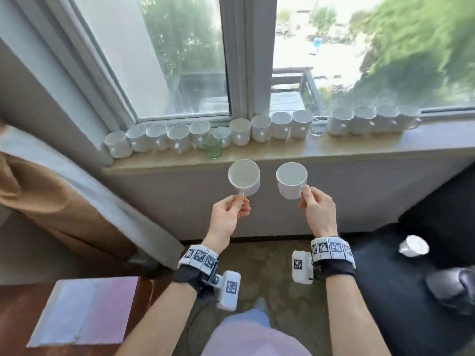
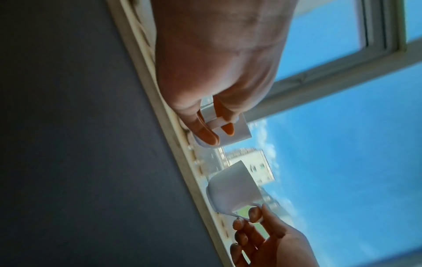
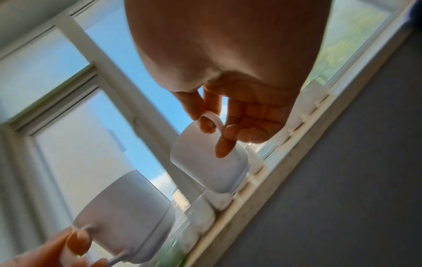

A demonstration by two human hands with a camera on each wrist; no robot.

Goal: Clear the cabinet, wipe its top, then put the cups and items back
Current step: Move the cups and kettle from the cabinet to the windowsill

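Left hand (image 1: 229, 211) pinches cup (image 1: 244, 177) handle; right hand (image 1: 318, 207) pinches other cup (image 1: 291, 180) handle.

Both forearms outstretched, left hand (image 1: 230, 212) and right hand (image 1: 319, 208) fingers curled, pinching.

Two held cups (image 1: 244, 177) showing as smooth white glazed ceramic, sill cups (image 1: 262, 128) appearing likewise glossy, tumbler (image 1: 318, 123) reading as clear glass, small glass (image 1: 212, 147) looking green-tinted, windowsill (image 1: 385, 147) presenting as smooth pale stone-like slab, curtain (image 1: 38, 186) hanging as matt tan cloth
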